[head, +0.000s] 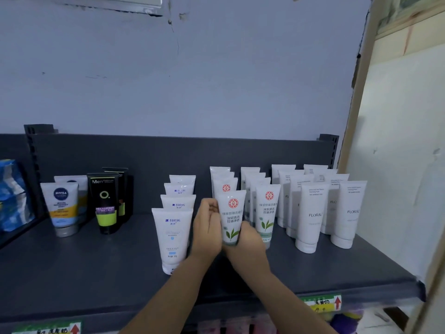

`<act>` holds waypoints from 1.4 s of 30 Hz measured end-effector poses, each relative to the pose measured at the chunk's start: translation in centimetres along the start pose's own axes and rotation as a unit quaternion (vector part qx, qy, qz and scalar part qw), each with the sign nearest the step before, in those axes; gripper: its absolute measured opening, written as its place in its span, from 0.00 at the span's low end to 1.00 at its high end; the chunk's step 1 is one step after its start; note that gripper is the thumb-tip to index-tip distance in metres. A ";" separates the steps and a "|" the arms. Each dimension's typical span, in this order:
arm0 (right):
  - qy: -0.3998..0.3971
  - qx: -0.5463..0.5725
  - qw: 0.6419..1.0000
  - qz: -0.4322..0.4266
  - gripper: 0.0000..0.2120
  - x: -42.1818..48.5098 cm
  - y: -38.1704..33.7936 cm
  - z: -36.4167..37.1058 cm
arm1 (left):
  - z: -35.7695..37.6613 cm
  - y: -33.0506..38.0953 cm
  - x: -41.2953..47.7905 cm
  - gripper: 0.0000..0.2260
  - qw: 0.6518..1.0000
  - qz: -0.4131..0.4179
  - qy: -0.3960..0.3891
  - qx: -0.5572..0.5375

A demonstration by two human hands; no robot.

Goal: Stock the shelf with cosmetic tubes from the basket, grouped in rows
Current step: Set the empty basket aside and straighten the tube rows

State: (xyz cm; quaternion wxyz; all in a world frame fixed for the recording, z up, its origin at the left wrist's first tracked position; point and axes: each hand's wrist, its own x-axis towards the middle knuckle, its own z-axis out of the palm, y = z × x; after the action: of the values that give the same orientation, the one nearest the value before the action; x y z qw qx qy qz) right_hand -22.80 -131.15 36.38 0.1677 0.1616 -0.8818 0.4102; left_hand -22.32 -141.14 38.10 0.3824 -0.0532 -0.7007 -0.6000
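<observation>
A white tube with a red seal and green leaves (231,214) stands cap-down at the front of its row on the dark grey shelf (96,273). My right hand (248,242) grips its lower end from the right. My left hand (207,227) is against its left side, fingers curled at the upper edge. Behind it stand more red-seal tubes (225,186), and a second such row (267,208) runs to the right. A row of white Manting tubes (173,237) is on the left. White Floral tubes (310,215) fill the right end. No basket is in view.
Nivea tubes (61,206) and black men's tubes (106,201) stand at the shelf's left, beside a blue packet (12,196). A beige wall panel (397,165) borders the right end. Price labels (322,303) hang on the front edge. Bare shelf lies in front of the rows.
</observation>
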 end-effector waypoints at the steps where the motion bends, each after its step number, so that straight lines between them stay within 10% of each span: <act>1: 0.038 -0.026 0.999 -0.018 0.13 0.4 -0.1 0.5 | 0.0 0.2 -0.3 0.11 0.999 0.012 -0.024 -0.021; 7: 0.127 -0.093 0.982 -0.108 0.16 1.4 0.2 2.0 | 0.2 -1.2 0.1 0.12 0.996 -0.029 -0.063 0.056; 16: 0.275 0.003 0.962 0.009 0.27 0.4 1.5 -1.0 | 0.1 -1.8 0.2 0.13 0.994 -0.040 -0.060 0.081; 23: 0.149 0.174 0.959 0.167 0.33 1.4 3.7 -1.3 | 0.0 -2.0 0.0 0.15 0.994 -0.054 -0.063 0.064; 42: 0.125 0.085 0.974 0.169 0.18 0.7 3.3 -1.5 | 0.4 -2.4 -1.0 0.21 0.997 -0.031 -0.013 0.073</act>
State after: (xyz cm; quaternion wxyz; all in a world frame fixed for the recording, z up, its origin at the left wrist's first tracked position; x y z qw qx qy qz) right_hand -24.57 -128.08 35.36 0.1899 -0.0287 -0.8302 0.5233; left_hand -23.06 -141.03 35.62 0.3572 -0.0115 -0.7489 -0.5580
